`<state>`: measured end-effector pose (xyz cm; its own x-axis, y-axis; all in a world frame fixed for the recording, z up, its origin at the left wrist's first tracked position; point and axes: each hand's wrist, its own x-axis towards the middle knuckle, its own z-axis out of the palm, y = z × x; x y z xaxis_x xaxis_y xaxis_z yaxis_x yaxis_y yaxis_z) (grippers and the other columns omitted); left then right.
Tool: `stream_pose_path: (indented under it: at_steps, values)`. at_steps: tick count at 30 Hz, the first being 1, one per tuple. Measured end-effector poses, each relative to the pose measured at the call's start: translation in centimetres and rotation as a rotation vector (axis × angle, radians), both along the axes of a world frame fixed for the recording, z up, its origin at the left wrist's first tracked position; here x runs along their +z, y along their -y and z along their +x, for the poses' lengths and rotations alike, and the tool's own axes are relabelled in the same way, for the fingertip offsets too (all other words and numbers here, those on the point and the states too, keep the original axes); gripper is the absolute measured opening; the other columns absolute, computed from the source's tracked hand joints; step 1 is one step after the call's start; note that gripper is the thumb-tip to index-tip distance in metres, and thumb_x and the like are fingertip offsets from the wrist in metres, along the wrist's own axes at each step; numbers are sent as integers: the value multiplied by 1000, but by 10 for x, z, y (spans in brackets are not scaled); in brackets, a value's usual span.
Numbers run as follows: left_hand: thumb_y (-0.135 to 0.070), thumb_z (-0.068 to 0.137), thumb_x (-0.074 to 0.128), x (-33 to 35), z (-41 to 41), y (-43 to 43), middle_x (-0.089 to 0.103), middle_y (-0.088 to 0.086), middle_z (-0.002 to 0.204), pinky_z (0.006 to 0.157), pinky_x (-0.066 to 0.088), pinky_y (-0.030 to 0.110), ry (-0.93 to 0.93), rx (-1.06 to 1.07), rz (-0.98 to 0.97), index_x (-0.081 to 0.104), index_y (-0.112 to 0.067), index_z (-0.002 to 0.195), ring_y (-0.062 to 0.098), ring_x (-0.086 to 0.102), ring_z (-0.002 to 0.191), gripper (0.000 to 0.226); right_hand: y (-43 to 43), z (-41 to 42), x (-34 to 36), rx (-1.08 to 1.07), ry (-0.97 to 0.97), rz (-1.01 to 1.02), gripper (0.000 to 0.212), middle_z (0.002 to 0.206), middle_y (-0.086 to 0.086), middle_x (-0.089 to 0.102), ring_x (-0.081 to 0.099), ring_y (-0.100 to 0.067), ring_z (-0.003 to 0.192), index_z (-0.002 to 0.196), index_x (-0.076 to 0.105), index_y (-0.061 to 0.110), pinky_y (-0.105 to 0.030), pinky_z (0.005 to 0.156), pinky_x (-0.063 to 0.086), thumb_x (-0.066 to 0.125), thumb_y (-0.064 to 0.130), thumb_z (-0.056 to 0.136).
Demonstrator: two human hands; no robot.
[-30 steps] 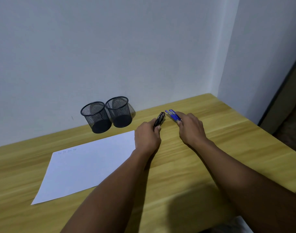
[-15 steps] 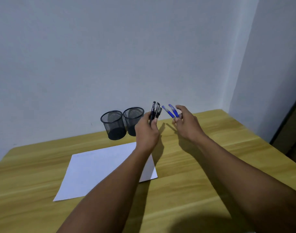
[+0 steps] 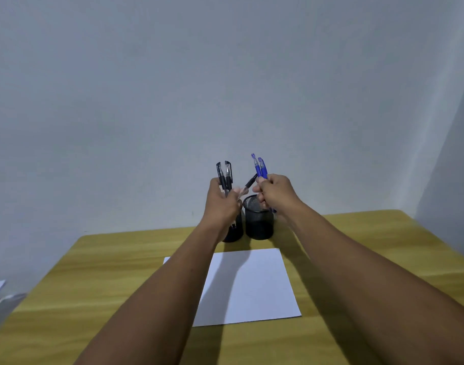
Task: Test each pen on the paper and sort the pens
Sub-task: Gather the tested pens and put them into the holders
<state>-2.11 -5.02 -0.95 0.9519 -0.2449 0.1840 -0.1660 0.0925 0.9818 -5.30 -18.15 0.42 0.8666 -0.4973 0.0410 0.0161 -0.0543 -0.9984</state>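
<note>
Hands raised above tabletop's far edge: left hand [image 3: 221,204] grips black pens [image 3: 225,175], right hand [image 3: 274,192] grips blue pens [image 3: 260,168] (caps up); paper [image 3: 252,285] lies mid-table.

no text, label or number can be read

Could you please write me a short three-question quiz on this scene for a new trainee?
1. True or false: the left hand holds the blue pens.
2. What lies flat on the table in front of the two mesh cups?
3. The black pens point: A) up, B) down, C) sideways.

Key: 1. False; the right hand holds them. 2. The paper. 3. A.
</note>
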Motion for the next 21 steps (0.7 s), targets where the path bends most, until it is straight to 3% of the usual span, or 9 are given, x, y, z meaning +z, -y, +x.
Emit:
stream_pose_path:
  at_steps: [2,6,10,13,15,18,21]
  values:
    - [-9,100,56,3,4,-6,74,12,91,52,36,27,-16,-46,-19,45,-15,109,14,39,49,15,-6,11,3,-13,34,43,17,92,-11,66,46,-14,59,102,63,7,-24,47,37,49,17,107]
    - [-10,101,55,4,16,-14,74,8,89,49,42,20,-5,-140,56,49,-15,120,5,53,48,20,-6,24,7,20,81,4,17,95,-8,71,48,-14,61,106,65,9,-26,50,38,49,15,106]
    - [-7,102,50,6,32,-14,69,5,91,48,42,15,59,-132,182,64,-18,109,10,51,60,20,-3,37,7,41,128,-35,19,93,-1,76,56,-13,69,116,65,9,-28,62,44,50,16,106]
    - [-6,101,52,8,43,-9,72,8,99,56,45,20,54,-72,158,62,-18,101,15,56,73,15,6,48,5,-40,165,-102,14,91,-3,70,57,-16,79,109,67,13,-31,72,47,54,17,104]
    - [-3,102,47,8,50,-5,70,10,94,58,48,19,50,-54,95,56,-13,103,18,58,79,14,15,53,1,-100,166,-164,12,81,0,62,53,-17,76,105,69,16,-32,71,46,58,18,102]
    - [-4,102,44,2,66,0,72,4,93,81,56,33,126,10,118,54,-15,102,19,66,84,15,25,57,-9,-111,135,-215,9,76,3,56,50,-14,70,103,71,16,-22,61,45,63,21,100]
    - [-9,101,47,-4,75,3,74,-3,98,92,54,42,181,59,160,53,-22,100,17,72,94,14,32,62,-22,-107,102,-269,9,79,1,63,57,-16,76,98,73,17,-28,72,51,68,25,97]
